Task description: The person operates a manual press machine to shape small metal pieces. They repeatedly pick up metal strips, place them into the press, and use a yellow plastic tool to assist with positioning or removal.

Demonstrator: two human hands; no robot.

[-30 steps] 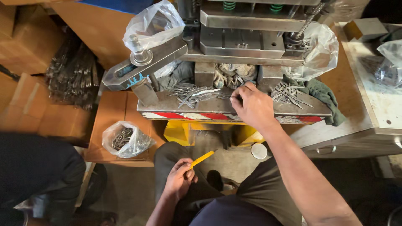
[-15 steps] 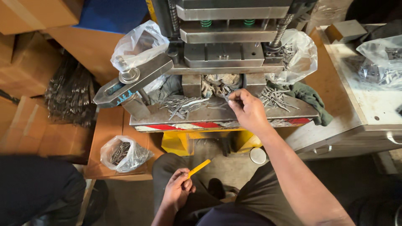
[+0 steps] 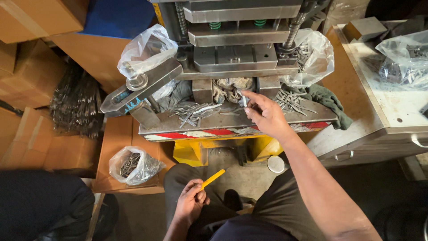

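Our right hand (image 3: 266, 117) has lifted off the grey steel press bed (image 3: 232, 121), now pinching one small metal strip (image 3: 244, 101) toward twelve o'clock, so a piece is picked, while our left hand (image 3: 191, 201) at six o'clock still pinches the thin yellow stick (image 3: 212, 179).

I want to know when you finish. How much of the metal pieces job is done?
Done: some pieces sit in the bag on the box. In hand: the right hand pinches one small piece by the press; the left hand holds a yellow stick. Left: piles of pieces wait on the press table.
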